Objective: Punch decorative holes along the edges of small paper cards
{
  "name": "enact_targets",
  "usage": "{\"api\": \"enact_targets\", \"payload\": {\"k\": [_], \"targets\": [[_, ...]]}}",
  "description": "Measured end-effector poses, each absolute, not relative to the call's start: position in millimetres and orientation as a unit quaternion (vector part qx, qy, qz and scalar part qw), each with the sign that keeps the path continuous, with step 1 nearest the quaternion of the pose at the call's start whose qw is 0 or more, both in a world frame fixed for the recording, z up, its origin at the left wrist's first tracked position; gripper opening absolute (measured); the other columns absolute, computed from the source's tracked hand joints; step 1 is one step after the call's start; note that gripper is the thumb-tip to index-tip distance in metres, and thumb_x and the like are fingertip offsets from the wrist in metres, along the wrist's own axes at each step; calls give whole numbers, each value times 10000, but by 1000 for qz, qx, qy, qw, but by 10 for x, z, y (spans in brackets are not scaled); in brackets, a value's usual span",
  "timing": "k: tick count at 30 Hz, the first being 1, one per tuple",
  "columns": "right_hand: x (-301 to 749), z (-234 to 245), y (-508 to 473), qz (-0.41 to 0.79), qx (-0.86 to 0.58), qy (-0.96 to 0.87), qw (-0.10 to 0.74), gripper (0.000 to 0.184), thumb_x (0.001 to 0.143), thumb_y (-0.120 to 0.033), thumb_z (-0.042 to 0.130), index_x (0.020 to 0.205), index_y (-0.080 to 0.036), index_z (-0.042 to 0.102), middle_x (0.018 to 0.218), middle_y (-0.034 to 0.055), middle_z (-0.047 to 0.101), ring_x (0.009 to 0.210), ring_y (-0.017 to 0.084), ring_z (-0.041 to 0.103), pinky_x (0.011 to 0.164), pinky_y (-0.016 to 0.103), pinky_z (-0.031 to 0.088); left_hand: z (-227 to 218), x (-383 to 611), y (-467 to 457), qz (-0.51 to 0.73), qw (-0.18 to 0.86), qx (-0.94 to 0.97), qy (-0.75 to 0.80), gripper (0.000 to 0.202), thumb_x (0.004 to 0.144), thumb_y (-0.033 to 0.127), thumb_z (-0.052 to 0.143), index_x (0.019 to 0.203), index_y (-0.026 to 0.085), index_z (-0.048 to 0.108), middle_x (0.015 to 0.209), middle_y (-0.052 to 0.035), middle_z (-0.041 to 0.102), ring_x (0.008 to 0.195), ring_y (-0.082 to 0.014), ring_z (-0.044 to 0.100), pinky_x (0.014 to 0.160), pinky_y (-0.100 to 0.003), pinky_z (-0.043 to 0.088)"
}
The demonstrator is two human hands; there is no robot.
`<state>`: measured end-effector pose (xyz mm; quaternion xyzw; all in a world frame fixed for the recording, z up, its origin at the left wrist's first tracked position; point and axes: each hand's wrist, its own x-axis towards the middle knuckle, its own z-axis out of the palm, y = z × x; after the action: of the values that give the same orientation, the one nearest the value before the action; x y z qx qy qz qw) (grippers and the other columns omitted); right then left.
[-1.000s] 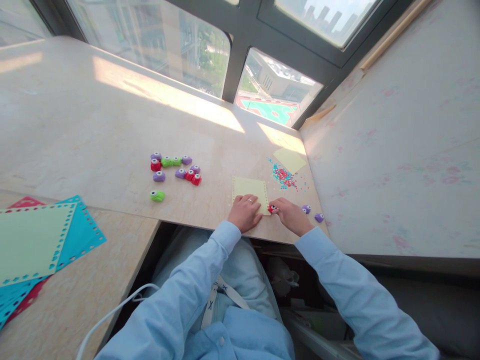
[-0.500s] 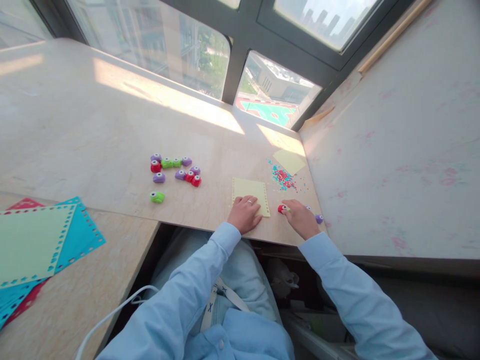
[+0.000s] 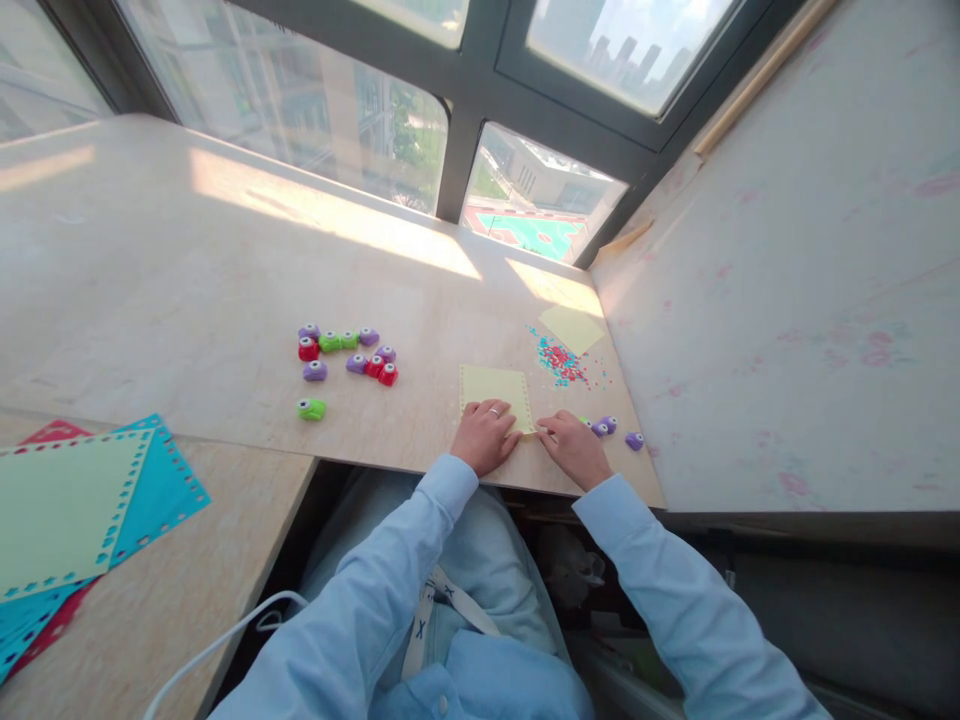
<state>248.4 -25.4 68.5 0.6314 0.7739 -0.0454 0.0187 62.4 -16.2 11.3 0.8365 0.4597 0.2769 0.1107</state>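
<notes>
A pale yellow sheet point(image 3: 493, 382) with punched holes along its edges lies on the table. My left hand point(image 3: 484, 437) rests on its lower part, fingers spread over the paper. At the sheet's lower right corner, my right hand point(image 3: 574, 448) has its fingertips pressed together; what is between them is too small and covered to make out. Just beyond the right hand are small purple craft punches point(image 3: 609, 424) and a partly hidden green one. Another purple punch point(image 3: 634, 441) sits near the table's right edge.
Punched red and blue paper bits point(image 3: 561, 362) lie scattered beside another yellow sheet point(image 3: 571, 328). Several coloured craft punches point(image 3: 375, 366) stand to the left, a green one point(image 3: 310, 409) apart from them. Stacked punched sheets point(image 3: 67, 500) lie far left. A white cable point(image 3: 217, 645) hangs at the front.
My right hand has moved left from the red punch to the sheet's corner. The red punch no longer shows. My left hand stays on the sheet; the view has shifted slightly.
</notes>
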Motion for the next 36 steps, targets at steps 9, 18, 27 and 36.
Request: {"api": "enact_targets", "payload": {"k": [9,18,27,36], "targets": [[2447,566,-311,-46,653,754,-51,202,925,-250,537,931,-198,732,900,65,673,838,183,628,713,258,428,114,639,-152,280,111,834,463,206,946,332,517,917,202,674,1180,-78,664,1158,-236,554,928,-420,401],[2429,411,-327,-41,659,738,-140,203,885,-214,513,801,-198,698,818,54,658,763,187,602,710,284,420,116,631,-167,281,115,831,467,227,909,404,567,953,208,672,1232,-81,646,1192,-261,532,943,-440,392],[2461,257,-364,-61,649,723,-228,227,888,-277,503,781,-182,680,777,55,627,706,189,576,723,318,441,145,645,-162,258,115,833,475,208,878,348,599,1034,215,635,1254,-89,623,1187,-265,519,932,-446,390],[2501,291,-415,-57,631,730,-255,263,900,-314,482,777,-187,677,764,62,630,708,198,576,716,330,453,167,655,-167,243,108,833,484,225,883,362,586,1057,223,624,1278,-81,607,1202,-266,501,933,-449,390]]}}
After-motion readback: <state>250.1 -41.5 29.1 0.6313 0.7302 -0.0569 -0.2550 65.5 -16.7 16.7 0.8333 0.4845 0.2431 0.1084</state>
